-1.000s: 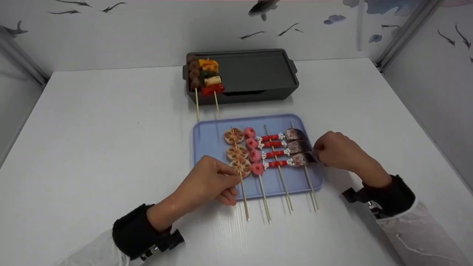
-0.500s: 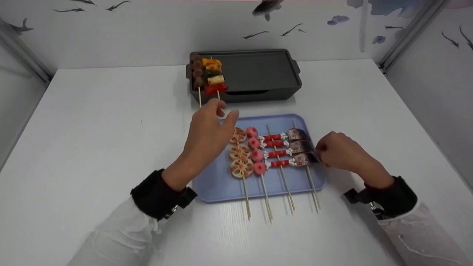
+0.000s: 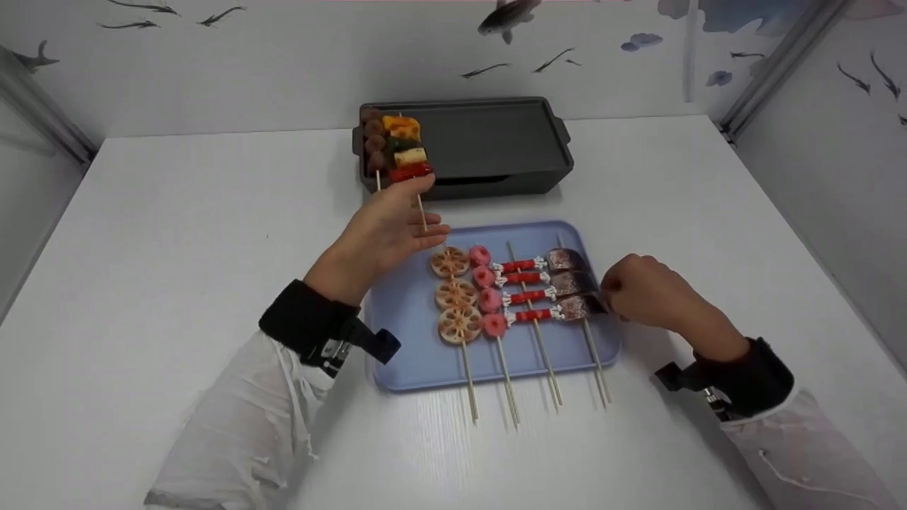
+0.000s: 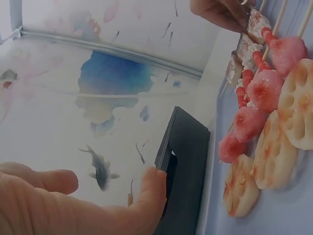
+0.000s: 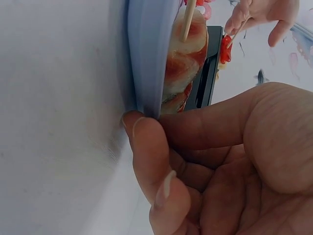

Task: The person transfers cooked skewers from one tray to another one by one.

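Note:
My left hand is at the front of the dark grill, thumb and fingers apart around the stick of a vegetable skewer that lies on the grill. The stick shows in front of its fingers. At the right side of the blue tray, my right hand pinches the tray's rim between thumb and fingers. On the tray lie a lotus root skewer, a skewer of pink rings, a skewer of red candy-shaped pieces and a skewer of dark-skinned fish-like pieces.
A skewer of brown balls lies at the grill's left edge, beside the vegetable skewer. The stick ends on the tray jut over its near edge. A white wall with painted fish stands behind the white table.
My left hand has left the lotus root skewer's stick and moved up and away to the vegetable skewer's stick, its palm turning and fingers spreading. The right hand stays at the tray's rim.

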{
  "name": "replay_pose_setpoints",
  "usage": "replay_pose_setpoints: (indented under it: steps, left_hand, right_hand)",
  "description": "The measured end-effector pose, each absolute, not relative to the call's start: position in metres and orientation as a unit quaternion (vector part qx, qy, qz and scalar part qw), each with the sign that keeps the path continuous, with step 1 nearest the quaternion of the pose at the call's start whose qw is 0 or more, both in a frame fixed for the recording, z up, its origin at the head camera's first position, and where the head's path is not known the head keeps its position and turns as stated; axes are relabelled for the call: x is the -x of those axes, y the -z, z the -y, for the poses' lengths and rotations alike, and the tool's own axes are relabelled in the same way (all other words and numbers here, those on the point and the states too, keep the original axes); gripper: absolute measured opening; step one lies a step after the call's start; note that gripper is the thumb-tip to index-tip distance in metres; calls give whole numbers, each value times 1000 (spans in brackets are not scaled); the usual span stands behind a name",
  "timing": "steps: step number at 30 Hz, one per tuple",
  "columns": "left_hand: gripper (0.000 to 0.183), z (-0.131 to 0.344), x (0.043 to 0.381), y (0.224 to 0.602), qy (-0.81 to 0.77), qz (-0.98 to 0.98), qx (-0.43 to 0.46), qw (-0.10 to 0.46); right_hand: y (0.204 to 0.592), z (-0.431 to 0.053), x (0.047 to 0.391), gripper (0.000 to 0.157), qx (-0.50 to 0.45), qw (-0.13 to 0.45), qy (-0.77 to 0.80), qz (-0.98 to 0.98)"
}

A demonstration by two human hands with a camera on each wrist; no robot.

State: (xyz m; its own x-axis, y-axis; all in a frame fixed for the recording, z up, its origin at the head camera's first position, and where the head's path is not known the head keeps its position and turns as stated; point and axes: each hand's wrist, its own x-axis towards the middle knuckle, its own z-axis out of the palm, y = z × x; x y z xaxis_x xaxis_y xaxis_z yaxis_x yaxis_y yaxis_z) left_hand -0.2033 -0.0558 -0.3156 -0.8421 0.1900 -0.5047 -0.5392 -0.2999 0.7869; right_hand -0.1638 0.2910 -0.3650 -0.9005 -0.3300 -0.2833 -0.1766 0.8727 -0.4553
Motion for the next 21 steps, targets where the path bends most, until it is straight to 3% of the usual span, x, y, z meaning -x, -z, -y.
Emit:
replay_pose_setpoints:
  steps: [11, 21]
  left_hand:
    - [39, 55, 224, 321, -815, -510, 209, 179]
    - [40, 59, 225, 324, -811, -536, 161, 168]
  right_hand:
    - [364, -290, 163, 30, 133, 181, 218, -950]
    - [365, -291, 165, 29, 135, 180, 212, -951]
